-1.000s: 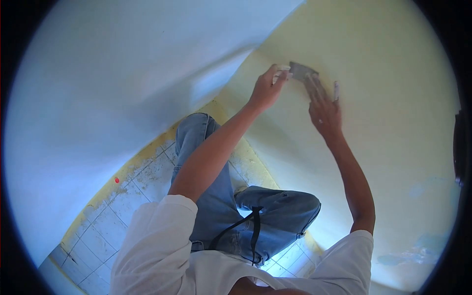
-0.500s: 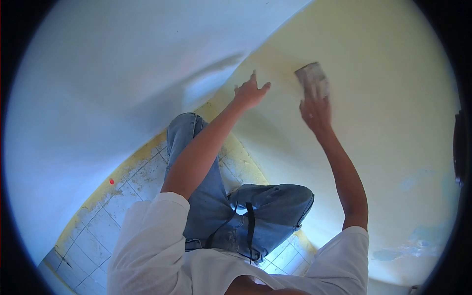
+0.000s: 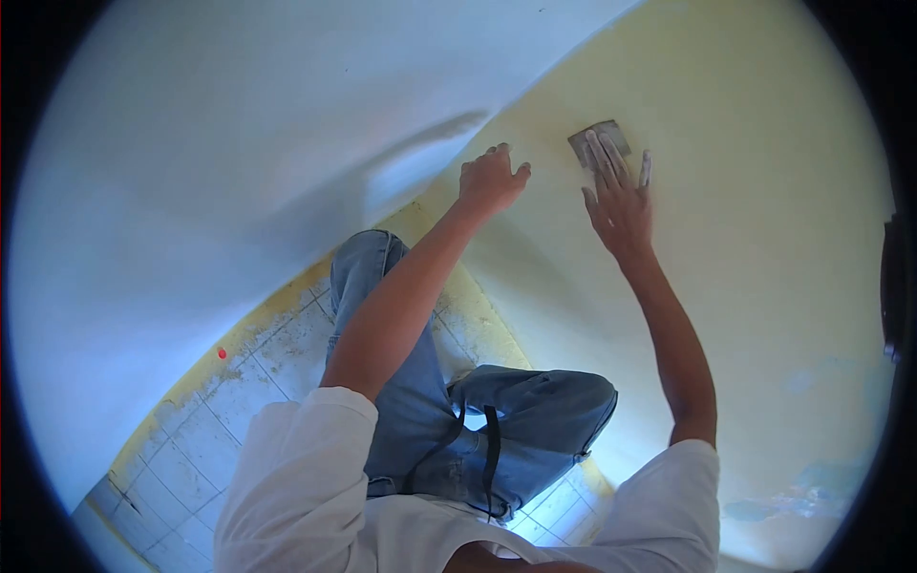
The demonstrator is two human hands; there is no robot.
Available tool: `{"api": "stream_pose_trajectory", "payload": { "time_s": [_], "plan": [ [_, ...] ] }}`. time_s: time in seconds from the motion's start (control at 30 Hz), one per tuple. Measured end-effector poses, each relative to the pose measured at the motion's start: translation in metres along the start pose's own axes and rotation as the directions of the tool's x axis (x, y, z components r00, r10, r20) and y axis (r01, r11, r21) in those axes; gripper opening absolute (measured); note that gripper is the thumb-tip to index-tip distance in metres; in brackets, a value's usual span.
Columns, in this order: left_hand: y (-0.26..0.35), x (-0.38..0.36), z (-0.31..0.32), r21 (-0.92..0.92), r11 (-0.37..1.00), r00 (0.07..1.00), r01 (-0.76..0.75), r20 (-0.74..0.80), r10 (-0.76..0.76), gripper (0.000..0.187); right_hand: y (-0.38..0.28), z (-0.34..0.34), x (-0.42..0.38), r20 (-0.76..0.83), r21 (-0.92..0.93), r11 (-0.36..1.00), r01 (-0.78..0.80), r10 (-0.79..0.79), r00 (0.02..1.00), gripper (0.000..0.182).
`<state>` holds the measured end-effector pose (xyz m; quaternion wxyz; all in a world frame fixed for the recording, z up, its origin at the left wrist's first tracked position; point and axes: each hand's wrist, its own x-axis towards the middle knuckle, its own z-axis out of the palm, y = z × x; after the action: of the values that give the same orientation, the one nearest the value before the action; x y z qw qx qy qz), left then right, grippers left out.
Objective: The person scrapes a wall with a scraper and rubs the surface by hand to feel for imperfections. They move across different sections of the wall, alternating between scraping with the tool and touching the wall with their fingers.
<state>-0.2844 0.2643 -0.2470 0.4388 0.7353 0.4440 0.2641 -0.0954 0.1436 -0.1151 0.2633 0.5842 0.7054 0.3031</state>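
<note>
My right hand presses a dark grey, roughly square sheet flat against the pale yellow wall. Its fingers are stretched over the sheet, with whitish dust on them, and the little finger stands apart at the side. My left hand is near the corner of the two walls, left of the sheet. Its thumb sticks out and the other fingers look bent; nothing shows in it.
A bluish-white wall rises on the left. Below lies a tiled floor with a dusty yellow border and a small red object. My bent legs in jeans are between the walls. A dark object stands at the right edge.
The sheet has stayed in nearly the same place, while the fingers of my right hand now look more spread. My left hand's fingers, pointing out before, are now drawn in.
</note>
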Motion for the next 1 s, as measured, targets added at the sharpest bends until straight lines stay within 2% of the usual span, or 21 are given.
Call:
{"api": "stream_pose_trajectory", "payload": {
  "time_s": [0.07,0.17,0.27,0.33,0.37,0.47,0.5,0.53,0.6,0.63,0.7,0.77,0.87,0.93,1.0],
  "plan": [
    [0.004,-0.006,-0.005,-0.009,1.0,1.0,0.022,0.01,-0.021,0.064,-0.014,-0.004,-0.005,0.033,-0.027,1.0,0.01,-0.009,0.999,0.075],
    [0.0,0.004,-0.005,-0.009,1.0,1.0,0.027,-0.011,-0.027,0.061,0.004,0.018,0.002,0.102,0.028,0.976,0.217,-0.219,0.97,0.077],
    [-0.006,0.007,-0.003,-0.04,0.998,0.997,0.049,-0.053,-0.051,0.058,0.008,-0.018,0.016,-0.109,-0.095,0.996,-0.003,-0.007,0.994,0.079],
    [-0.011,0.011,-0.002,-0.048,0.998,0.996,0.047,-0.068,-0.05,0.056,-0.006,0.023,0.005,0.003,0.009,0.987,0.159,-0.16,0.987,0.081],
    [-0.01,0.009,-0.001,0.024,0.998,0.998,0.051,-0.04,-0.05,0.056,-0.009,0.039,0.004,0.044,0.067,0.972,0.225,-0.228,0.973,0.082],
    [-0.015,0.009,-0.012,0.209,0.976,0.995,0.061,0.07,-0.077,0.056,0.009,0.025,0.028,0.045,0.079,0.962,0.261,-0.265,0.963,0.085],
    [-0.017,0.009,-0.014,0.241,0.968,0.985,0.063,0.14,-0.099,0.056,0.013,0.007,0.033,-0.068,0.001,0.981,0.195,-0.195,0.978,0.088],
    [-0.019,0.006,-0.013,0.268,0.961,0.969,0.065,0.213,-0.124,0.056,0.008,0.009,0.035,-0.028,0.002,0.983,0.184,-0.184,0.983,0.087],
    [-0.023,-0.002,-0.01,0.282,0.957,0.965,0.068,0.223,-0.135,0.054,-0.003,0.018,0.031,0.052,0.005,0.991,0.133,-0.133,0.99,0.084],
    [-0.023,0.001,-0.013,0.302,0.951,0.967,0.057,0.219,-0.128,0.053,-0.002,0.027,0.028,0.172,0.135,0.943,0.303,-0.324,0.93,0.084],
    [-0.022,0.001,-0.015,0.327,0.944,0.965,0.041,0.231,-0.122,0.055,0.013,0.031,0.035,0.203,0.124,0.908,0.399,-0.417,0.886,0.082],
    [-0.023,0.0,-0.022,0.326,0.944,0.96,0.046,0.248,-0.132,0.059,0.02,0.024,0.035,-0.021,0.154,0.957,0.245,-0.244,0.969,0.075],
    [-0.017,-0.002,-0.024,0.295,0.953,0.946,0.064,0.287,-0.153,0.067,0.006,0.029,0.019,-0.052,0.377,0.914,0.151,-0.142,0.989,0.067],
    [-0.015,0.001,-0.023,0.301,0.952,0.948,0.057,0.283,-0.147,0.069,0.007,0.02,0.013,0.133,0.207,0.936,0.284,-0.315,0.94,0.065],
    [-0.013,0.005,-0.021,0.313,0.949,0.952,0.027,0.281,-0.12,0.07,0.012,0.015,0.016,0.339,0.063,0.887,0.457,-0.45,0.826,0.062]
  ]
}}
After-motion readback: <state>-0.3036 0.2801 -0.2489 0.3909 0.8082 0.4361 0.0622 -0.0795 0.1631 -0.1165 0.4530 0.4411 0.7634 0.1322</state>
